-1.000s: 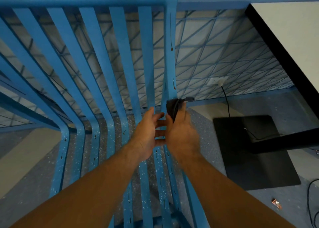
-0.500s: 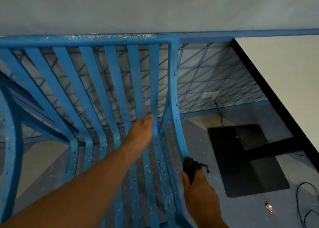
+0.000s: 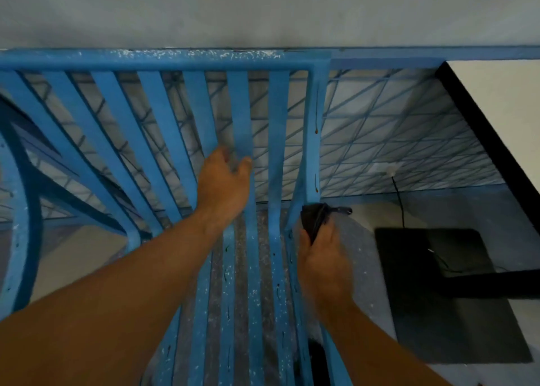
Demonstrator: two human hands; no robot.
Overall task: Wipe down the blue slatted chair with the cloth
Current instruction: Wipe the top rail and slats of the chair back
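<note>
The blue slatted chair [image 3: 163, 59] fills the left and centre of the view, its paint speckled white on the top rail and seat slats. My left hand [image 3: 225, 181] reaches onto the backrest, with thumb and fingers round one back slat [image 3: 241, 116]. My right hand [image 3: 321, 257] grips a bunched dark cloth [image 3: 314, 219]. The cloth presses against the chair's right side rail [image 3: 312, 140], just where the backrest bends into the seat.
A white table top with a black edge [image 3: 482, 128] stands close on the right, its black base plate [image 3: 438, 292] flat on the floor beside the chair. A black cable [image 3: 401, 201] runs from a wall socket [image 3: 390, 169]. The wall lies directly behind the chair.
My right hand slid the cloth down the right rail, then back up to the bend. My left hand left the right one and moved up onto a back slat.
</note>
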